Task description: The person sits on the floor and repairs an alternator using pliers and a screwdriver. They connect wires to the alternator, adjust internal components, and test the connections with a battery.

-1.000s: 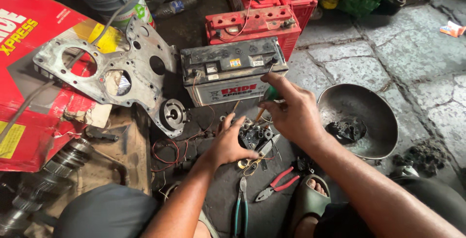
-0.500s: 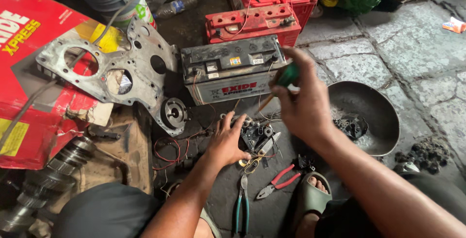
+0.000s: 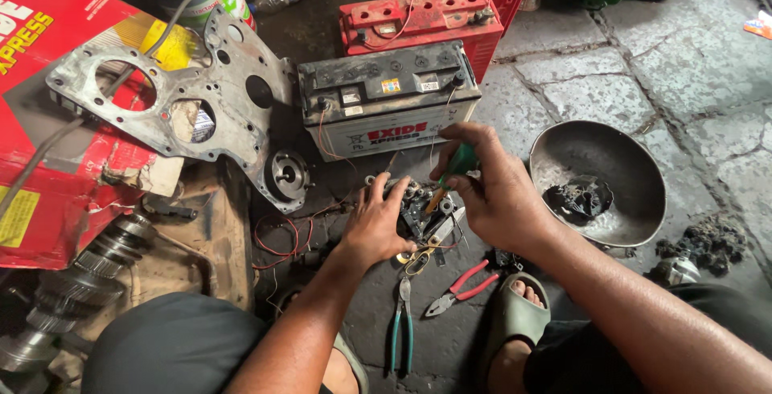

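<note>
- The left hand (image 3: 376, 225) lay on the left side of a small dark metal part (image 3: 420, 211), fingers curled round its edge, so its grip was closed on that part.
- The part sat on the stone floor (image 3: 643, 80), just near of the black-topped battery (image 3: 386, 100) and between the two hands; it looked greasy and blocky, with several round silvery studs on its top and thin red wires (image 3: 277, 241) trailing off to its left.
- The right hand (image 3: 490, 189) hovered over the right side of the part, its grip closed round a screwdriver (image 3: 450, 173) with a green handle and an orange shank, whose tip pointed down and left into the part.
- Whether the tip actually touched a screw could not be told.
- Just near of the part lay red-handled pliers (image 3: 462, 285) and, to their left, teal-handled pliers (image 3: 400, 334), both flat on the floor.
- To the right stood a round metal bowl (image 3: 611, 161), dull grey, with a clump of dark bits inside.
- To the far left a flat grey plate with large round holes (image 3: 193, 96) leaned over a red carton (image 3: 48, 177).
- Behind the battery stood red batteries (image 3: 418, 20).
- A foot in a grey-green sandal (image 3: 519, 322) rested near the red pliers.
</note>
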{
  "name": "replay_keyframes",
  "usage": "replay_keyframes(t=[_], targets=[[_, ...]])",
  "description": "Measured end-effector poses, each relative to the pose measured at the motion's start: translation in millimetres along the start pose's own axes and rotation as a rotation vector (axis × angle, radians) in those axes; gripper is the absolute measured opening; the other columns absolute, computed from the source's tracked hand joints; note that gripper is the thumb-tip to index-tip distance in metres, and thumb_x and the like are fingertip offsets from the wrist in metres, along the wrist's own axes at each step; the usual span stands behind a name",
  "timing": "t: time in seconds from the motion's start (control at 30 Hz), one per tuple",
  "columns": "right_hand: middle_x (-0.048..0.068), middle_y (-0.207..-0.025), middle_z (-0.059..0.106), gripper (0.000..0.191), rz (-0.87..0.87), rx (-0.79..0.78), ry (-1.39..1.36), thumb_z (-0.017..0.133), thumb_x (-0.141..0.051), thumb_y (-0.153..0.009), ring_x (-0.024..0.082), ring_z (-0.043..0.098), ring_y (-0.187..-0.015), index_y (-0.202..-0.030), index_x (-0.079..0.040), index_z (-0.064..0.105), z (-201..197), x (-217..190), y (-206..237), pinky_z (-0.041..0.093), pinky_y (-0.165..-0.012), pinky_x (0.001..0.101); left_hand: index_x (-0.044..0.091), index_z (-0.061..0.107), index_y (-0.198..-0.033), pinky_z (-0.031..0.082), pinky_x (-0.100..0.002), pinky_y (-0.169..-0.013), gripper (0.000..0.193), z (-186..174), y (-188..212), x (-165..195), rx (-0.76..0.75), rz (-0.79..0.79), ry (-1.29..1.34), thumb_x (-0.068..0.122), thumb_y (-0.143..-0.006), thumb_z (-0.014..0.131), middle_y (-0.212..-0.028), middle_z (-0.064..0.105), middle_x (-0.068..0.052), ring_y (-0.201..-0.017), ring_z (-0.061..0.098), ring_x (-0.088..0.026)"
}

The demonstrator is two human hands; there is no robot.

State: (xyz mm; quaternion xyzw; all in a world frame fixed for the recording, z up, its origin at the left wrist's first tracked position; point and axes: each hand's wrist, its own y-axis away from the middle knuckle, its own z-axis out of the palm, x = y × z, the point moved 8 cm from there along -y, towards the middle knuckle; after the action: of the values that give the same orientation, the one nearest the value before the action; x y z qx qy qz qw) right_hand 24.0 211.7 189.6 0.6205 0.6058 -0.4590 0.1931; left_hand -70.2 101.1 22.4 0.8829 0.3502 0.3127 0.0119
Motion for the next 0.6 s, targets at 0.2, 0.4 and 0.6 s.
replay_keyframes(t=[0.2, 0.4, 0.6], targets=[[0.01, -0.106, 0.066, 0.054, 0.021, -0.021, -0.006, 0.059, 0.014, -0.09, 0.02, 0.074, -0.101, -0.138, -0.005, 0.043, 4, 1, 0, 0.062, -0.083, 0.0312, 0.026, 0.029, -0.155, 0.036, -0.052, -0.117, 0.124, -2, 2, 1, 0.01, 0.008, 0.007, 0.027, -0.055, 0.101, -0.162, 0.022, -0.01, -0.146, 0.03, -0.043], [0.011, -0.109, 0.075, 0.044, -0.082, -0.175, -0.037, 0.06, 0.012, -0.088, 0.021, 0.075, -0.106, -0.13, -0.002, 0.054, 4, -14, -4, 0.061, -0.088, 0.0336, 0.026, 0.028, -0.156, 0.035, -0.052, -0.117, 0.125, 1, -1, -1, -0.003, 0.001, -0.004, 0.027, -0.055, 0.101, -0.163, 0.021, -0.01, -0.145, 0.03, -0.044], [0.011, -0.095, 0.073, 0.045, -0.123, -0.011, 0.255, 0.078, -0.005, -0.082, 0.025, 0.076, -0.085, -0.125, -0.005, 0.065, 5, -24, 3, 0.061, -0.071, 0.0369, 0.024, 0.027, -0.156, 0.036, -0.052, -0.116, 0.125, 3, -1, -1, 0.021, 0.02, 0.004, 0.028, -0.056, 0.101, -0.162, 0.022, -0.013, -0.145, 0.03, -0.045]])
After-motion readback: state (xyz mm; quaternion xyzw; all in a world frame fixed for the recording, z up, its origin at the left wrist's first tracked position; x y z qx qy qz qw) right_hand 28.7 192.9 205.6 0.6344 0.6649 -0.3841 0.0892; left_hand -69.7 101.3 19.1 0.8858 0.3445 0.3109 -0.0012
